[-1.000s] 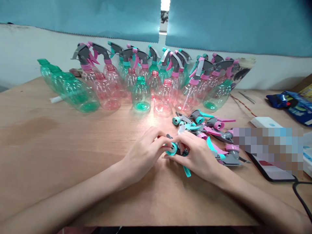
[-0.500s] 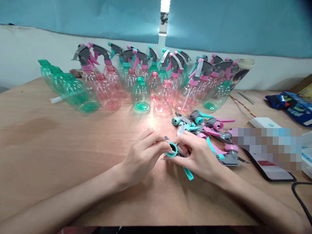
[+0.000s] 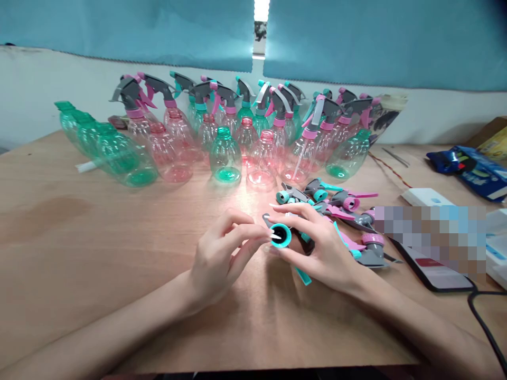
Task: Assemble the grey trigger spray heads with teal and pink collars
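My right hand (image 3: 322, 250) is closed round a grey spray head (image 3: 280, 235) with a teal collar and a teal trigger, holding it just above the wooden table (image 3: 99, 237) with the collar's opening facing me. The left hand (image 3: 219, 256) is pinched, thumb and forefinger tips at that opening, where a small white bit shows. I cannot make out what the pinch holds. Right behind my right hand lies a pile of loose spray heads (image 3: 340, 203) in grey, pink and teal.
Pink and green clear bottles (image 3: 245, 142), several with spray heads fitted, stand in a cluster at the back. Green bottles (image 3: 114, 153) lie on their sides at the left. On the right are a phone (image 3: 435, 272), a black cable (image 3: 485, 322), a white box (image 3: 425, 196) and a blue packet (image 3: 471, 169).
My right hand has lifted and turned the spray head so its collar opening faces me. My left fingers moved from gripping the collar to a pinch at its opening.
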